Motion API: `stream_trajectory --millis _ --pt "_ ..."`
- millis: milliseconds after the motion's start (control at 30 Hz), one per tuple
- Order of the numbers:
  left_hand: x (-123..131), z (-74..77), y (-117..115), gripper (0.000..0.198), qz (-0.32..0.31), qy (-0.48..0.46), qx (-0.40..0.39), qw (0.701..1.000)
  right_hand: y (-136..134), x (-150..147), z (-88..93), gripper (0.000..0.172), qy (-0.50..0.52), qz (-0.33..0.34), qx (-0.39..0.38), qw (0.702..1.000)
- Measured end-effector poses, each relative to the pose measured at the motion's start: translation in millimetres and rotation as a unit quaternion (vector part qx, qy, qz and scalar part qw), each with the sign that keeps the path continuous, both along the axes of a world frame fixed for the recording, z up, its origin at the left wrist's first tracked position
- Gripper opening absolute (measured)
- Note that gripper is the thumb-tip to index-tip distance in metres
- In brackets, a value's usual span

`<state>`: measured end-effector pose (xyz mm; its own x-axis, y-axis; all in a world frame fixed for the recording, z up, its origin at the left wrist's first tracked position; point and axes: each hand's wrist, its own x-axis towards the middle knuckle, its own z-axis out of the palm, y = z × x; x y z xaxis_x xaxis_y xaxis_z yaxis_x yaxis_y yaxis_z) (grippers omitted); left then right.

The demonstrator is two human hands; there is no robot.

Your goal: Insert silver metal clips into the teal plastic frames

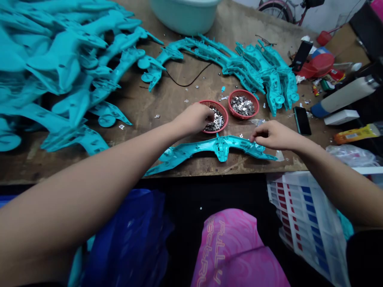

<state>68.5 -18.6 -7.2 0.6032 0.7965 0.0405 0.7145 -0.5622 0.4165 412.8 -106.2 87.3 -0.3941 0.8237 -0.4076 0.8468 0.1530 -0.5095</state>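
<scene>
A worn wooden table (149, 135) spans the room, with a heap of teal pieces (68, 67) at the left and a bicycle (277, 11) beyond its far right. One teal frame (221, 149) lies along the near edge in front of you. Your left hand (196, 117) dips into the left red basket (226, 118) of small metal clips (220, 121); its fingers curl downward, but the tips are hidden, so you cannot tell what they hold. Your right hand (273, 135) is at the frame's right end, thumb and forefinger close together; whether anything sits between them is too small to tell. The frame could slip off the near edge if its left end is pushed, since it lies so close. Your left hand might drag on the basket's rim and spill clips, or lift several at once. A stray clip (241, 136) just beyond the frame could get underneath and make it rock
</scene>
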Motion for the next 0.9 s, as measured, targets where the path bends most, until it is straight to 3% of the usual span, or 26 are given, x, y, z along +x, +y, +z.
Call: stream_trajectory --millis 133,267,433,633,733,900 --pt "-3.8 5.7 -0.1 0.033 -0.011 -0.023 0.016 1.0 4.8 0.3 -20.6 0.019 0.017 0.003 -0.047 0.999" --pt "-7.2 7.7 1.5 0.041 -0.02 -0.016 -0.002 1.0 11.8 5.7 -36.0 0.013 0.072 -0.08 -0.099 0.989" --pt "-11.1 2.3 3.6 0.041 -0.024 -0.012 -0.02 0.999 10.1 8.1 -46.6 0.028 0.127 -0.15 -0.174 0.965" --pt "-7.0 5.1 -4.6 0.046 -0.053 -0.02 -0.041 0.998 11.0 8.4 -59.5 0.035 0.131 -0.128 -0.161 0.97" --pt "7.4 11.7 -18.2 0.048 -0.099 -0.032 -0.032 0.994 13.8 7.9 -64.6 0.036 0.12 -0.129 -0.153 0.972" --pt "33.5 21.6 -47.6 0.063 -0.267 0.0 -0.025 0.963 13.7 2.2 -66.1 0.033 0.123 -0.144 -0.123 0.974"
